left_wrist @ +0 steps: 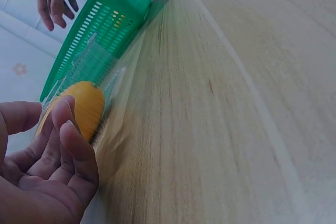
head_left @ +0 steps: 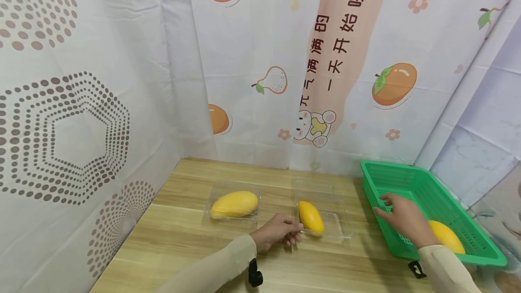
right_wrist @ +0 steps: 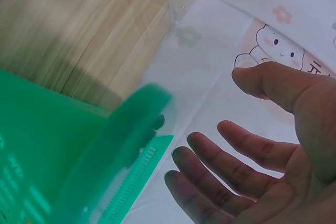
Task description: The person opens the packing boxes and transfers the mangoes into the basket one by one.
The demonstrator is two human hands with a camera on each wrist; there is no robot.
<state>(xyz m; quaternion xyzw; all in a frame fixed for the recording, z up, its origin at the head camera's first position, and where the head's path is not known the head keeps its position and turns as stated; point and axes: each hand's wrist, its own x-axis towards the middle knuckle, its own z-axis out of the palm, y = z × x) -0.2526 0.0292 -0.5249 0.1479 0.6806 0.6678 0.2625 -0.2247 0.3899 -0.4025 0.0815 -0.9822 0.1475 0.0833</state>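
L hand point(head_left: 278, 232): fingers part-curled at near-left edge of a clear box point(head_left: 335, 224), tips seem to touch it; can't tell if it pinches. R hand point(head_left: 407, 218): over L side of green basket point(head_left: 460, 196), fingers spread, nothing held. Mango point(head_left: 311, 218) sits tilted in L half of that box, its low end at the near rim. Lid point(head_left: 315, 186) looks folded back, so box is prob. open.

Step in hand, I'd judge: boxing the mango, L hand steadying. Next move calls for seating it fully inside, then R hand swinging lid over w/o catching fruit.

Farther L, 2nd mango point(head_left: 234, 204) in a 2nd clear box point(head_left: 257, 214); lid state unclear. 3rd mango point(head_left: 445, 237) in basket, near end.

Tabletop point(head_left: 171, 238) is light wood-grain, w/ plank lines. Room: fruit-print cloth point(head_left: 244, 44) w/ Chinese text behind, dotted cloth point(head_left: 81, 141) L, pale marbled cloth point(head_left: 488, 116) R.
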